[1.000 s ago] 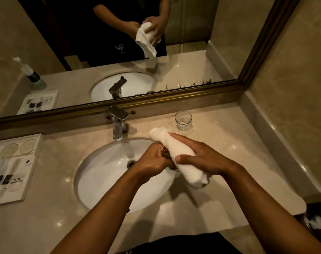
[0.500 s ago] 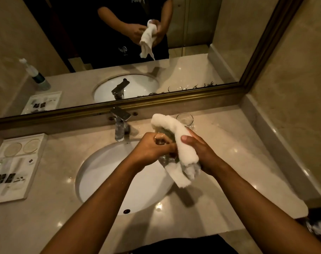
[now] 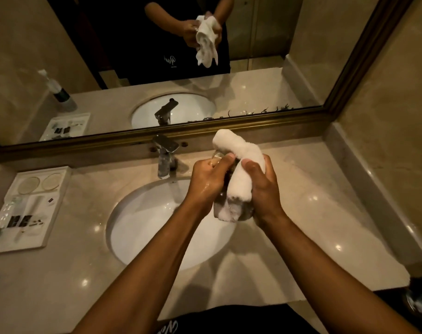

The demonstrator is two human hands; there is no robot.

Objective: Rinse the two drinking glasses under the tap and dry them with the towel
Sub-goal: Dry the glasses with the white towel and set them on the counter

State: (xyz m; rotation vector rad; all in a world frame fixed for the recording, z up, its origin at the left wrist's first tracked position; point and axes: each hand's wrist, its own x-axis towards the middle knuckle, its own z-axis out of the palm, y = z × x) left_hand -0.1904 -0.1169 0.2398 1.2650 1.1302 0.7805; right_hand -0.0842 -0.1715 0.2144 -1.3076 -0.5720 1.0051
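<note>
Glass [image 3: 231, 210] is held between both hands above the sink's [image 3: 142, 227] right rim, lying roughly on its side. L hand [image 3: 206, 179] grip is closed round the glass, thumb at the rim end near the towel [image 3: 241, 165]. R hand [image 3: 261, 186] grip is pressed round the towel, which is draped over the glass and stuffed into it; the towel end is seen inside at the lower end. Tap [image 3: 165, 155] stands just left of the hands.

Vs. 0.5 s ago: second glass, then seen on the desk [image 3: 313, 213] behind the towel, is now hidden. Towel tail, then hanging loose below, is now inside the glass.
</note>
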